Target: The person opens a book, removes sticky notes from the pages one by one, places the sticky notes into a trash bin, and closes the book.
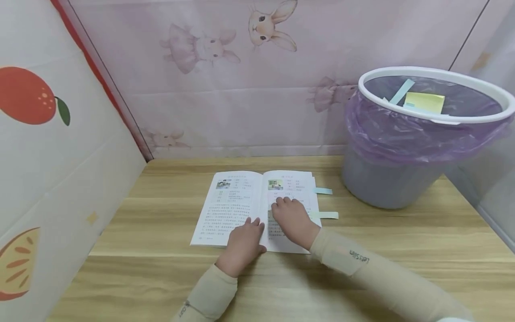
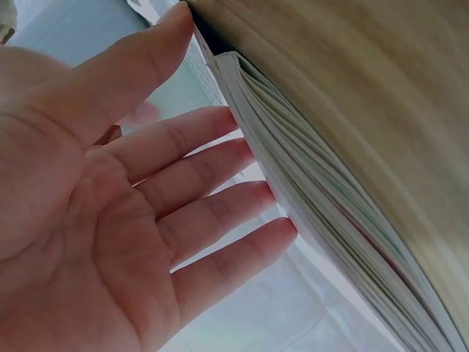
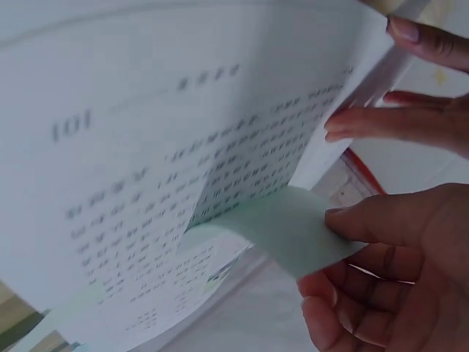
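Observation:
An open book (image 1: 225,219) of printed text with small pictures lies on the wooden table, its pages spread flat. My left hand (image 1: 244,241) rests at the lower middle, over the centre fold; its fingers are extended, with fingertips against the paper in the left wrist view. Over the right page is my right hand (image 1: 295,220). Its thumb and fingers pinch the end of a pale green sticky note (image 3: 293,229), which curves up from the printed page. Two strips stick out past the right page edge, a blue tab (image 1: 323,191) and a pale green tab (image 1: 329,215).
A grey bin (image 1: 382,179) with a purple liner and white rim stands on the table at the right. Inside it lie a yellow note (image 1: 425,102) and blue paper strips (image 1: 402,91). Printed wall coverings border the table at the back and left.

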Demonstrator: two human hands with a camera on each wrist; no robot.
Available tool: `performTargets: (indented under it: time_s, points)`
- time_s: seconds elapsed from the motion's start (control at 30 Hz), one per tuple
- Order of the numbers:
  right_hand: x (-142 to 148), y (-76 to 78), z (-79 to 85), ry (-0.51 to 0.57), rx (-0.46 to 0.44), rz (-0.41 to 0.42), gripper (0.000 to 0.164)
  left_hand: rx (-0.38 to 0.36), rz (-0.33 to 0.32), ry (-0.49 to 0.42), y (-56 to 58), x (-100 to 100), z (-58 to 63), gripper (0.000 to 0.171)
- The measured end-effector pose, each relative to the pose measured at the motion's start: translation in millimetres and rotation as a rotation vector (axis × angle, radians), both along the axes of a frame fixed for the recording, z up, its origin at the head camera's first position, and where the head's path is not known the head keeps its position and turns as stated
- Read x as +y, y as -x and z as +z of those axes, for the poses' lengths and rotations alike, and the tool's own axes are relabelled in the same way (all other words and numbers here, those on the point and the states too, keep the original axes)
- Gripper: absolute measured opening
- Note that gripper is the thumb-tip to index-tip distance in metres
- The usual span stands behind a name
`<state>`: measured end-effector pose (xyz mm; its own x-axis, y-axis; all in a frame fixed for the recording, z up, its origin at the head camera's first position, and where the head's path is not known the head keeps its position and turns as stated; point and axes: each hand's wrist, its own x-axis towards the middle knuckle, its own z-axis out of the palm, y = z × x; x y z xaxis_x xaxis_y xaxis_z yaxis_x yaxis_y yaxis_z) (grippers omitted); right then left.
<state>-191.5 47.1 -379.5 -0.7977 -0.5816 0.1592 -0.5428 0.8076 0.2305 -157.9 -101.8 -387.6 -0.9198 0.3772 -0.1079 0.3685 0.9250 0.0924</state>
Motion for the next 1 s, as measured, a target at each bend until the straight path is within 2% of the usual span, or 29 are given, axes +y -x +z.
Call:
performTargets:
  time_s: [0.43, 0.77, 1.0]
  points:
    - [25.0, 7.7, 3.2, 0.100, -0.051, -0.114, 0.015, -0.033, 0.022, -0.006, -0.7, 1.1, -0.1, 0.059]
    - [45.4, 11.8, 10.5, 0.219, 0.033, -0.143, 0.005, -0.037, 0.020, -0.023, -0.9, 1.3, 0.7, 0.059]
    - [55.5, 13.4, 14.8, 0.288, 0.108, -0.186, 0.011, -0.041, 0.018, -0.024, -1.5, 1.6, 2.3, 0.060]
